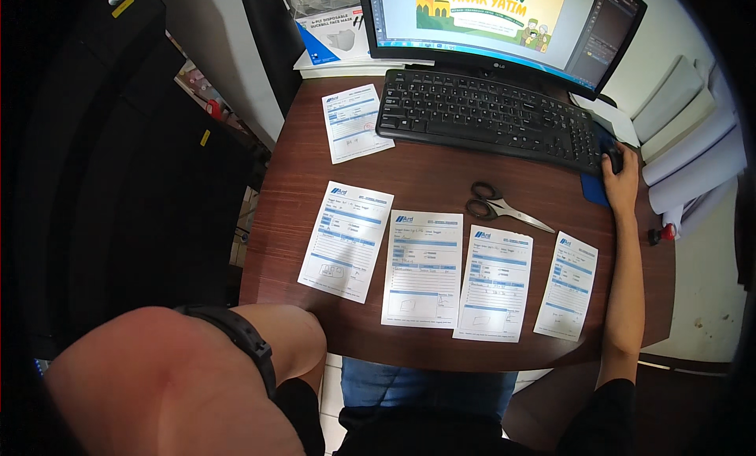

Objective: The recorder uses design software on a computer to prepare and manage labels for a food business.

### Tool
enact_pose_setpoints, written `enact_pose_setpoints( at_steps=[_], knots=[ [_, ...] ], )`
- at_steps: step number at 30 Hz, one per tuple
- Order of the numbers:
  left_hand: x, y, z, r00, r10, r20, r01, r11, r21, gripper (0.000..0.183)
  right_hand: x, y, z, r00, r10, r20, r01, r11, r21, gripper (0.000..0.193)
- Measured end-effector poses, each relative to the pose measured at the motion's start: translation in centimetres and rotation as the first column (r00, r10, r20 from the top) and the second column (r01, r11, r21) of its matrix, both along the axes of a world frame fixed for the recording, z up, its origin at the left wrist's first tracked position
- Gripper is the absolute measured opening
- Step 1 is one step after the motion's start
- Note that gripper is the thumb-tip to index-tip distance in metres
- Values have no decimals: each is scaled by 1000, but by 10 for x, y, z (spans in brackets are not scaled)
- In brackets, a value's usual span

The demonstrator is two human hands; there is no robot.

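My right hand [624, 172] rests over a black computer mouse [611, 154] on a blue mouse pad [594, 188], right of the black keyboard [492, 116]. Raised close to the camera at the lower left is my left hand [173, 385], with a black wristband [240, 339] at its wrist; its fingers do not show. Several printed forms with handwriting lie in a row, from a tilted form [346, 242] at the left to a narrower-looking form [567, 287] near my right forearm. Black-handled scissors [504, 208] lie above the row, blades partly apart.
Another form [357, 124] lies left of the keyboard. A monitor [504, 19] showing a colourful banner design stands behind it, beside a face mask box [335, 38]. Rolled sheets [697, 153] lean at the right. Dark wooden desk [291, 153] curves along my lap.
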State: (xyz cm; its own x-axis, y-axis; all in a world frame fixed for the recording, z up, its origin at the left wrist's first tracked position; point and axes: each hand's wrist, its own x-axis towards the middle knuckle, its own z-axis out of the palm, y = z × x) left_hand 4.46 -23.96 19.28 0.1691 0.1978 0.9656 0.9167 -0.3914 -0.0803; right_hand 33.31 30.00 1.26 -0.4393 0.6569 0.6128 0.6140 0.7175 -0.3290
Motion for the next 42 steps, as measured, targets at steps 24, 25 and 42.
enact_pose_setpoints(
  at_steps=[24,25,42],
  knots=[
    [11,11,-11,999,-3,52,6,999,-52,44,0,2,-1,1000,14,-22,-13,1000,16,44],
    [9,9,-12,998,-3,55,6,999,-53,44,1,2,-2,1000,12,-20,-12,1000,16,44],
    [13,10,-14,996,5,89,1,997,-77,43,0,1,-1,1000,3,-6,-3,999,34,45]
  ],
)
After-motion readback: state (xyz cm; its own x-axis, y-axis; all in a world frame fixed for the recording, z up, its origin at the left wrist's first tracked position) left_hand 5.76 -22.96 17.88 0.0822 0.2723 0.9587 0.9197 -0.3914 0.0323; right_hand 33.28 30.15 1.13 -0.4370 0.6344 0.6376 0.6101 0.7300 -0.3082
